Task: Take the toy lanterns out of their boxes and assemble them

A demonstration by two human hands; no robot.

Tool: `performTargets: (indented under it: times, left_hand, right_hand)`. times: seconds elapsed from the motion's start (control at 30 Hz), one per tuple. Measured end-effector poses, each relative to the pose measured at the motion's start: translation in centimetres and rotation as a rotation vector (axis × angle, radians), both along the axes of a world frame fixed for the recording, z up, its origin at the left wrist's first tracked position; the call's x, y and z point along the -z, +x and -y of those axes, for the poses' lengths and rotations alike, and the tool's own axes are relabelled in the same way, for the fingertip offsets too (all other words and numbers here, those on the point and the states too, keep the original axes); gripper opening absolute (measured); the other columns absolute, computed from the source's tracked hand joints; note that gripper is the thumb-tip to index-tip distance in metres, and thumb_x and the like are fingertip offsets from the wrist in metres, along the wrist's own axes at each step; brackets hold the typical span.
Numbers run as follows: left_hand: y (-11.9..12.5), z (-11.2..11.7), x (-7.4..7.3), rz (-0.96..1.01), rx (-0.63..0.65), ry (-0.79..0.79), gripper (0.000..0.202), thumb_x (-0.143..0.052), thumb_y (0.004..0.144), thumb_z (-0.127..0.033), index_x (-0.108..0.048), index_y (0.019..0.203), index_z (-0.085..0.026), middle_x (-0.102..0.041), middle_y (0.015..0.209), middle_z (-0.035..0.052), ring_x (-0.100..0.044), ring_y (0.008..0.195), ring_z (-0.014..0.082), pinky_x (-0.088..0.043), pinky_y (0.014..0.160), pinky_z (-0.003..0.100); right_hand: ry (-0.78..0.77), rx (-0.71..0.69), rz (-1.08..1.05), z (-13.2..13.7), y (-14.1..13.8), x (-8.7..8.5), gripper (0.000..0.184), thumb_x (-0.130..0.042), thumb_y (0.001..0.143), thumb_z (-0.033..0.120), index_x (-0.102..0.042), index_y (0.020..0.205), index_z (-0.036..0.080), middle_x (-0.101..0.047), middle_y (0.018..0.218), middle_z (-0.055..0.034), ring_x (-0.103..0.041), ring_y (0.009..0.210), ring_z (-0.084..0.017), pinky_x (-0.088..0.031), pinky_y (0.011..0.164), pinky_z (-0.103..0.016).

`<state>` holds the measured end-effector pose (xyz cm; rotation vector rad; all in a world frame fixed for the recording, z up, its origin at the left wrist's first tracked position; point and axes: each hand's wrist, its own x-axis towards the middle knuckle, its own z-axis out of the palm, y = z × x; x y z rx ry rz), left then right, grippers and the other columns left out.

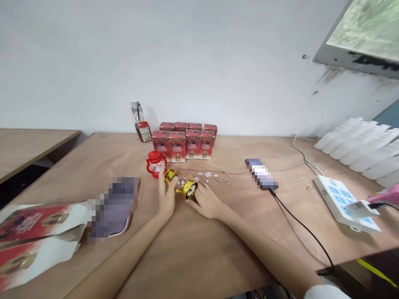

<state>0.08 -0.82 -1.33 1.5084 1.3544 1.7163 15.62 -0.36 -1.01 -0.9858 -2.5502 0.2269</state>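
Note:
A small gold lantern with a clear middle lies tilted between my two hands, its round base turned toward me and to the right. My left hand grips the lantern's left end, thumb and fingers around it. At the base end, my right hand holds the lantern with bent fingers, partly hidden behind it. Just beyond my left hand stands a red lantern of similar shape. Small white scraps and thin bent wire handles lie to the right of the gold lantern.
Several red printed boxes stand in two rows near the wall, beside a bottle. Flattened cartons and a phone lie left. On the right are a cabled phone, a power strip and white plastic pieces.

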Motion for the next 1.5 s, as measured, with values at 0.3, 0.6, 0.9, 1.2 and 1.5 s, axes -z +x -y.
performTargets:
  times: [0.3,0.6,0.9,1.2,1.5]
  left_hand:
    - [1.3,2.1,-0.1,0.027,0.355,-0.158,0.048,-0.033,0.091,-0.045,-0.041,0.133,-0.023,-0.045,0.137,0.0069,-0.041,0.128,0.0218,-0.032,0.108,0.039]
    - [-0.1,1.8,-1.5,-0.779,0.145,-0.114,0.037,-0.057,0.078,-0.036,-0.058,0.112,-0.024,-0.057,0.118,0.007,-0.045,0.109,0.0273,-0.037,0.09,0.045]
    - [-0.2,1.9,-1.6,-0.941,0.199,-0.191,0.027,-0.064,0.076,-0.036,-0.062,0.102,-0.026,-0.06,0.112,0.0028,-0.048,0.105,0.0246,-0.033,0.083,0.039]
    - [-0.6,1.9,-1.0,-0.964,0.211,-0.136,0.01,-0.06,0.083,-0.033,-0.064,0.081,-0.024,-0.063,0.097,0.0012,-0.051,0.096,0.0216,-0.029,0.076,0.036]
    - [-0.3,2.3,-1.1,-0.796,0.125,0.218,0.01,-0.055,0.087,-0.026,-0.057,0.081,-0.019,-0.065,0.076,-0.0003,-0.055,0.073,0.0148,-0.035,0.067,0.03]
  right_hand:
    - [0.29,-0.095,-0.548,0.7,1.2,-0.1,0.032,-0.05,0.084,0.031,-0.045,0.115,0.026,-0.058,0.123,-0.0076,-0.046,0.123,-0.022,-0.041,0.101,-0.043]
    - [0.347,0.323,-1.0,-0.7,2.2,0.5,0.034,-0.065,0.078,0.032,-0.05,0.107,0.026,-0.046,0.115,-0.0085,-0.048,0.116,-0.026,-0.045,0.095,-0.046]
    - [0.242,0.232,-0.894,-1.2,2.2,0.0,0.04,-0.064,0.079,0.031,-0.05,0.115,0.024,-0.056,0.112,-0.008,-0.054,0.109,-0.023,-0.046,0.092,-0.041]
    - [0.053,0.312,-0.949,-1.1,1.8,-0.3,0.041,-0.067,0.075,0.032,-0.051,0.111,0.02,-0.058,0.106,-0.0076,-0.056,0.1,-0.022,-0.047,0.088,-0.038]
    - [0.077,0.139,-0.802,-1.2,2.0,-0.2,0.043,-0.065,0.077,0.027,-0.048,0.115,0.022,-0.056,0.109,-0.0085,-0.054,0.102,-0.023,-0.048,0.087,-0.038]
